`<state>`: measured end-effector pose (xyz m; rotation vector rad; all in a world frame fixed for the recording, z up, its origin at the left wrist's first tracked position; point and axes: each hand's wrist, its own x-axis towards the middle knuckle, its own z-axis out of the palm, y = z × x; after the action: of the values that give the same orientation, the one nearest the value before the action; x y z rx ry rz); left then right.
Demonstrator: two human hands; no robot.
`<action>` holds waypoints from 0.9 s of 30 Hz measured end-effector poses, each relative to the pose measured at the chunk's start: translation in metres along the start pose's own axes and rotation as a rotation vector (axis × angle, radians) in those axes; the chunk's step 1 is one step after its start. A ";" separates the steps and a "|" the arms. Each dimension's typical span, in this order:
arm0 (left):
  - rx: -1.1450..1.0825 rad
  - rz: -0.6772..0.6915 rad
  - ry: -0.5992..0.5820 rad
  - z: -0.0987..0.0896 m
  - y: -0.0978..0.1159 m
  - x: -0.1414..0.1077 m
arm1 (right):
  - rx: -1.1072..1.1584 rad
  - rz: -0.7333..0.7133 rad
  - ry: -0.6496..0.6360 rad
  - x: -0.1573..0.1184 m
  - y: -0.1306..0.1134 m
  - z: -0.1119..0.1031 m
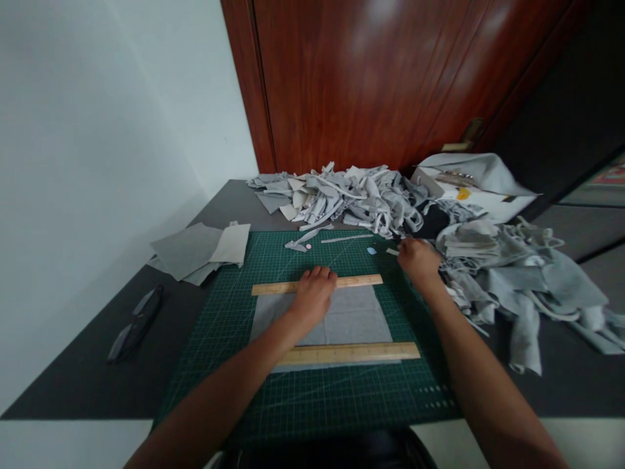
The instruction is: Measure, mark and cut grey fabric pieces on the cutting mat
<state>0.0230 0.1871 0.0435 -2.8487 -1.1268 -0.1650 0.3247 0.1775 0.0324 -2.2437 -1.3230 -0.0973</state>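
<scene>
A grey cloth [342,319] lies flat on the green cutting mat [219,332]. One wooden ruler [360,281] runs along its far edge, and a second wooden ruler [351,354] crosses it near the front edge. My left hand [315,292] has its fingers curled over the far ruler, holding it down on the cloth. At the mat's far right my right hand [418,259] is closed, beside the loose scraps. What its fingers hold is hidden. A short pale strip [392,251] lies right by its fingertips. Small pink [308,247] and pale-blue [372,251] pieces rest on the mat.
A heap of grey fabric scraps [336,195] lines the back of the dark table [73,378]. More scraps [517,280] lie at right, before a white box [481,198]. Cut cloth pieces [188,251] and glasses [137,322] lie at left, near the white wall.
</scene>
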 end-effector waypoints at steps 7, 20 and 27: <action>0.105 -0.051 0.045 -0.004 -0.011 0.005 | -0.291 0.083 -0.191 -0.009 0.028 -0.019; -0.092 -0.050 0.002 -0.011 0.015 -0.013 | -0.348 0.005 -0.434 -0.006 0.041 -0.030; -0.104 -0.081 -0.046 -0.008 0.019 -0.020 | -0.371 0.065 -0.332 -0.012 0.030 -0.033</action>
<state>0.0212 0.1587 0.0484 -2.9119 -1.2800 -0.1688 0.3502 0.1412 0.0451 -2.7055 -1.4975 0.0616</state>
